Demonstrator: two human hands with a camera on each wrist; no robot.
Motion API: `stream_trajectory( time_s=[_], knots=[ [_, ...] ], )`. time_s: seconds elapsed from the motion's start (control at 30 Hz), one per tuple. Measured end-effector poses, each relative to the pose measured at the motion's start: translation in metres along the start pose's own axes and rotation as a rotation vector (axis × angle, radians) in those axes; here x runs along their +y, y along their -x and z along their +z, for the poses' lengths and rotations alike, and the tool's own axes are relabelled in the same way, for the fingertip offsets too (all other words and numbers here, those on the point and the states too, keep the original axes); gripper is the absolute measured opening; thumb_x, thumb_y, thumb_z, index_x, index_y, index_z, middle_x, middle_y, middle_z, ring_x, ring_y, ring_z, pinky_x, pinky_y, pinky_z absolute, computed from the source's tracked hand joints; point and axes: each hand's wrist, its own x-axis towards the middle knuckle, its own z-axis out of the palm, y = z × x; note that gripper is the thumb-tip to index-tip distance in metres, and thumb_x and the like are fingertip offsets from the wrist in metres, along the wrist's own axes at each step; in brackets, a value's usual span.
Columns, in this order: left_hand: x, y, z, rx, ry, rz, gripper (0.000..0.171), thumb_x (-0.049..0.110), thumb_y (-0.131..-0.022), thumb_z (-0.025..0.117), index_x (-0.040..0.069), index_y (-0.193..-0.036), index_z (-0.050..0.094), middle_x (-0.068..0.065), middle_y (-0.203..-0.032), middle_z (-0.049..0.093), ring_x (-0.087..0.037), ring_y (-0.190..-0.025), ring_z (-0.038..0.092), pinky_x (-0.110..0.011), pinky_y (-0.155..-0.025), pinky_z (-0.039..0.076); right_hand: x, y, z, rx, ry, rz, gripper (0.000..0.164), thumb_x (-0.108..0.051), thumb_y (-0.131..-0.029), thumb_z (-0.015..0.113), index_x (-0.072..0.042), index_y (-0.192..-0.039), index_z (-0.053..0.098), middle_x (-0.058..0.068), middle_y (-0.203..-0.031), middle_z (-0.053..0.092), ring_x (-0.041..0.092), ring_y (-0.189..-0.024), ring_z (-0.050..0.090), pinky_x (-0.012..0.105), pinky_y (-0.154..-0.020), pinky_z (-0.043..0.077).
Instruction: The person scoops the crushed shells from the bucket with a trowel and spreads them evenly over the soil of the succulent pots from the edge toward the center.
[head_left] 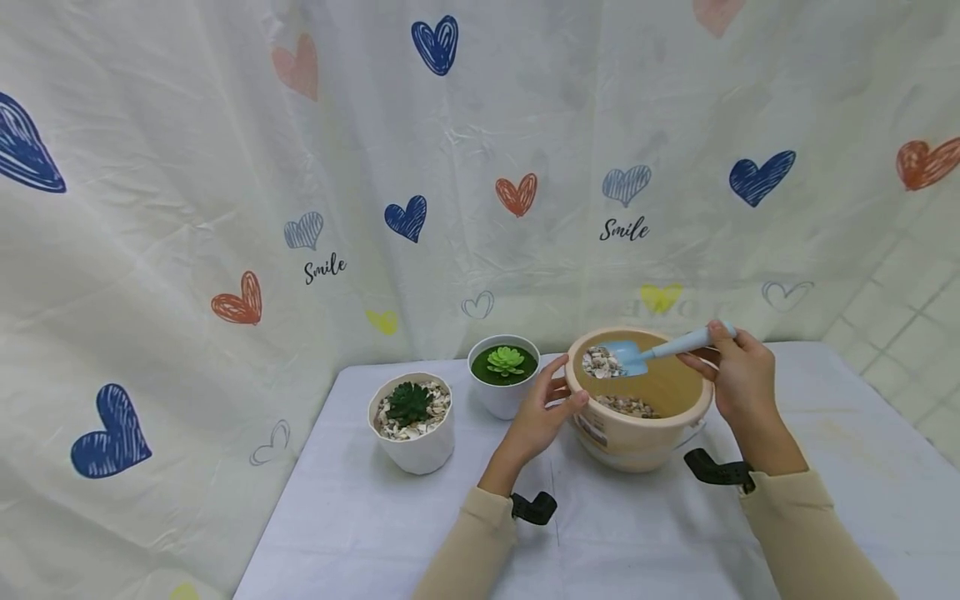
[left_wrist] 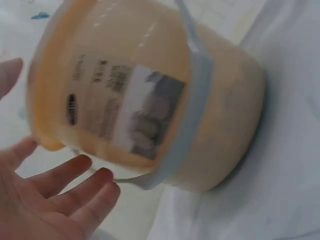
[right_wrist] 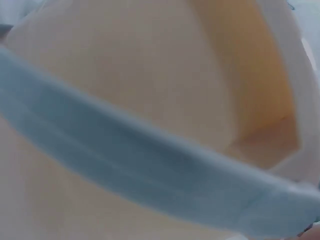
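My right hand (head_left: 746, 379) grips the handle of a light blue toy trowel (head_left: 686, 342) over a cream bucket (head_left: 630, 433). Small white pebbles (head_left: 602, 363) fill the trowel's scoop, which is at the bucket's far left rim. More pebbles (head_left: 626, 406) lie on the bucket's bottom. At the bucket's left side my left hand (head_left: 540, 417) has its fingertips right at the rim. The left wrist view shows that hand (left_wrist: 55, 200) with fingers spread beside the bucket's label (left_wrist: 125, 110). A grey-blue bail handle (right_wrist: 150, 160) crosses the bucket's side in the right wrist view.
Left of the bucket stands a white pot (head_left: 501, 402) with a light green succulent (head_left: 506, 360) on a green surface. Further left, another white pot (head_left: 416, 454) holds a dark green succulent (head_left: 409, 403) amid pebbles. A heart-printed curtain (head_left: 450, 125) hangs behind the white-covered table (head_left: 337, 533).
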Motion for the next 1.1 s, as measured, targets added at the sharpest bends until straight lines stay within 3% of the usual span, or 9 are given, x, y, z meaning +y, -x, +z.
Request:
stream_trajectory(
  time_s=[0.17, 0.37, 0.47, 0.53, 0.63, 0.73, 0.9, 1.1],
  knots=[
    [0.013, 0.004, -0.023, 0.065, -0.066, 0.059, 0.055, 0.04, -0.098, 0.067, 0.026, -0.148, 0.051, -0.01, -0.141, 0.063, -0.028, -0.13, 0.061, -0.043, -0.104, 0.053, -0.003, 0.002, 0.001, 0.022, -0.09, 0.042, 0.022, -0.027, -0.097, 0.068, -0.005, -0.102, 0.063, 0.005, -0.106, 0.056, 0.017, -0.082, 0.074, 0.032, -0.075, 0.061],
    [0.02, 0.005, -0.047, 0.333, -0.094, 0.236, 0.034, 0.027, -0.095, 0.071, 0.02, -0.128, 0.065, -0.008, -0.118, 0.073, -0.023, -0.112, 0.069, -0.044, -0.095, 0.056, -0.01, 0.01, 0.015, 0.014, -0.149, 0.049, 0.028, -0.028, -0.095, 0.071, -0.004, -0.103, 0.06, 0.005, -0.108, 0.056, 0.019, -0.085, 0.074, 0.034, -0.075, 0.062],
    [0.017, 0.006, -0.056, 0.464, -0.19, 0.314, 0.033, 0.025, -0.093, 0.072, 0.019, -0.125, 0.067, -0.008, -0.116, 0.073, -0.027, -0.11, 0.068, -0.049, -0.095, 0.055, -0.012, 0.013, 0.029, 0.001, -0.181, 0.038, 0.027, -0.025, -0.094, 0.071, -0.003, -0.103, 0.06, 0.006, -0.105, 0.057, 0.02, -0.083, 0.075, 0.036, -0.075, 0.062],
    [0.013, 0.006, -0.06, 0.516, -0.261, 0.336, 0.037, 0.025, -0.091, 0.074, 0.017, -0.126, 0.067, -0.008, -0.12, 0.071, -0.031, -0.116, 0.065, -0.054, -0.098, 0.052, -0.011, 0.014, 0.037, -0.008, -0.196, 0.031, 0.025, -0.024, -0.094, 0.071, -0.002, -0.101, 0.061, 0.007, -0.104, 0.057, 0.021, -0.081, 0.075, 0.036, -0.074, 0.062],
    [0.006, 0.006, -0.065, 0.558, -0.355, 0.319, 0.05, 0.031, -0.087, 0.078, 0.017, -0.133, 0.063, -0.007, -0.133, 0.064, -0.03, -0.128, 0.058, -0.057, -0.105, 0.047, -0.007, 0.015, 0.051, -0.013, -0.199, 0.032, 0.024, -0.024, -0.095, 0.071, -0.003, -0.102, 0.062, 0.007, -0.103, 0.057, 0.021, -0.08, 0.074, 0.036, -0.075, 0.062],
    [-0.003, 0.005, -0.067, 0.569, -0.388, 0.246, 0.073, 0.041, -0.083, 0.082, 0.022, -0.146, 0.051, -0.006, -0.149, 0.052, -0.028, -0.139, 0.048, -0.057, -0.11, 0.043, -0.002, 0.016, 0.064, -0.014, -0.182, 0.04, 0.026, -0.025, -0.097, 0.069, -0.002, -0.106, 0.06, 0.007, -0.106, 0.053, 0.021, -0.082, 0.072, 0.035, -0.077, 0.062],
    [-0.02, 0.003, -0.067, 0.553, -0.354, 0.102, 0.105, 0.048, -0.076, 0.089, 0.033, -0.16, 0.027, -0.001, -0.165, 0.031, -0.027, -0.152, 0.034, -0.059, -0.116, 0.037, 0.007, 0.015, 0.082, -0.017, -0.125, 0.057, 0.029, -0.027, -0.101, 0.063, -0.003, -0.11, 0.05, 0.007, -0.111, 0.048, 0.021, -0.089, 0.068, 0.032, -0.083, 0.061],
    [-0.037, 0.001, -0.067, 0.541, -0.28, -0.005, 0.117, 0.054, -0.071, 0.09, 0.038, -0.162, 0.017, -0.001, -0.167, 0.026, -0.029, -0.153, 0.032, -0.06, -0.118, 0.034, 0.016, 0.012, 0.096, 0.01, -0.045, 0.104, 0.025, -0.03, -0.104, 0.056, -0.009, -0.113, 0.047, 0.004, -0.114, 0.047, 0.019, -0.099, 0.066, 0.03, -0.092, 0.057]
  ],
)
